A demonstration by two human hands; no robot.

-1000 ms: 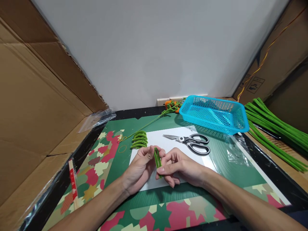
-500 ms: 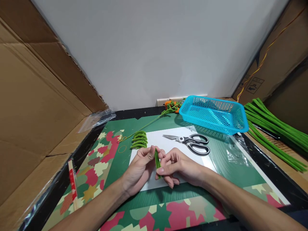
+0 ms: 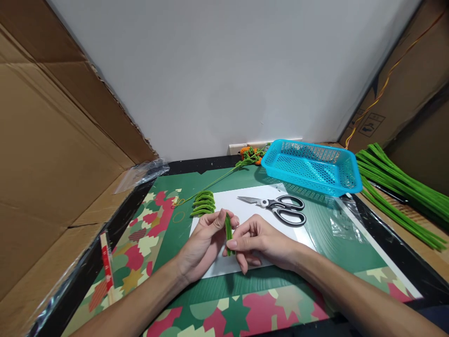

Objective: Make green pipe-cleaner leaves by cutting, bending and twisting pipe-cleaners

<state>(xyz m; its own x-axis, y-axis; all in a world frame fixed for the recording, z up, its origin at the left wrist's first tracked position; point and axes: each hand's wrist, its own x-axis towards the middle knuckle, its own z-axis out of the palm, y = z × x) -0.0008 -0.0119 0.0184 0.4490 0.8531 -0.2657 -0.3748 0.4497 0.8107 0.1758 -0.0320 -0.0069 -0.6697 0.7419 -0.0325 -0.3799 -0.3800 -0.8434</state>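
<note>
A short bundle of green pipe cleaners (image 3: 228, 228) stands nearly upright between my two hands, above a white sheet of paper (image 3: 233, 199). My left hand (image 3: 209, 234) pinches its upper part between thumb and fingers. Lower down, the thumb and forefinger of my right hand (image 3: 250, 241) close on the same bundle. Just beyond my left hand lies a row of curved green pipe-cleaner pieces (image 3: 203, 204), partly on the paper's edge. Scissors (image 3: 278, 207) with black and grey handles rest on the paper, blades pointing left.
A blue perforated basket (image 3: 312, 187) sits at the back right. Long green pipe cleaners (image 3: 403, 182) lie on the far right. Behind the paper is an orange pipe-cleaner flower (image 3: 248, 152) with a long stem. A red-wrapped stick packet (image 3: 107, 264) lies at left, near a cardboard wall (image 3: 52, 154).
Both hands have shifted slightly, and the right thumb sits a little higher and further left on the bundle. The bundle stands more upright. Everything else stays put.
</note>
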